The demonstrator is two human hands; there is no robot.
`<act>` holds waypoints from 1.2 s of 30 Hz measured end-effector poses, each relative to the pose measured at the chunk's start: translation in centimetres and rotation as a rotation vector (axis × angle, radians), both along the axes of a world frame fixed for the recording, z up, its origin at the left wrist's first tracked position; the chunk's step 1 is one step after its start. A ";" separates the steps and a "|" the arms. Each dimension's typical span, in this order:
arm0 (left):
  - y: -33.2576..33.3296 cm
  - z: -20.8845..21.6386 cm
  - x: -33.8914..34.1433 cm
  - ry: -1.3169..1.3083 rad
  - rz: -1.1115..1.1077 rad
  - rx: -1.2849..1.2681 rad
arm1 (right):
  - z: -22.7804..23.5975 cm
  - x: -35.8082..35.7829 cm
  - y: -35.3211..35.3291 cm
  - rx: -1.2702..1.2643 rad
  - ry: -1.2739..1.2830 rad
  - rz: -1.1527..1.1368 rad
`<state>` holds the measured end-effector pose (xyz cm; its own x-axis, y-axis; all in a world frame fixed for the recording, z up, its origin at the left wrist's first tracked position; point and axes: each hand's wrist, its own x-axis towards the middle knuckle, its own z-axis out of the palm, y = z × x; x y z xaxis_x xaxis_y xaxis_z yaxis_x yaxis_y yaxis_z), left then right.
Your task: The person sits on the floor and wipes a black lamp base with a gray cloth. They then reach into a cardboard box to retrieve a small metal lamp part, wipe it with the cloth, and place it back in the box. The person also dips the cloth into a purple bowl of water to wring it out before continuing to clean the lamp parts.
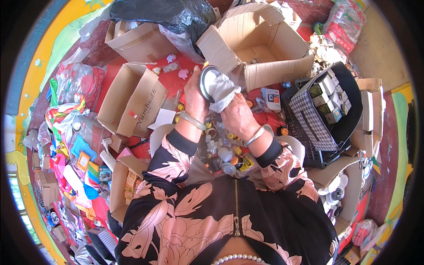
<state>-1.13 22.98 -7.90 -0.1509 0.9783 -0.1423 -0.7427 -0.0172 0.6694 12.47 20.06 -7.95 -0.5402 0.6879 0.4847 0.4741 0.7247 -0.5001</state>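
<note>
In front of my chest, my left hand [196,96] grips a round, shallow thing with a dark rim and a white inside [206,80], tilted toward the right. What it is exactly I cannot make out. My right hand [240,115] is closed on a crumpled whitish cloth [224,92], which lies against the round thing's white side and covers part of it. Below my hands, between my knees, lies a jumble of small white, clear and yellow parts [225,153].
Beyond my hands stands a large open cardboard box [278,73]. A smaller open carton [132,101] is on the left. At right, a checked black-and-white bin [309,119] holds several small boxes [327,98]. Colourful plastic items [84,172] heap at far left.
</note>
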 end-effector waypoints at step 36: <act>-1.0 0.3 1.2 1.468 0.127 0.880 | 1.6 3.9 1.4 -1.315 1.356 0.183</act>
<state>0.07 22.02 -7.56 0.2692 0.6525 0.7083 0.4721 -0.7305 0.4935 16.41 21.46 -6.31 -0.3973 0.9091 -0.1254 -0.6858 -0.3849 -0.6177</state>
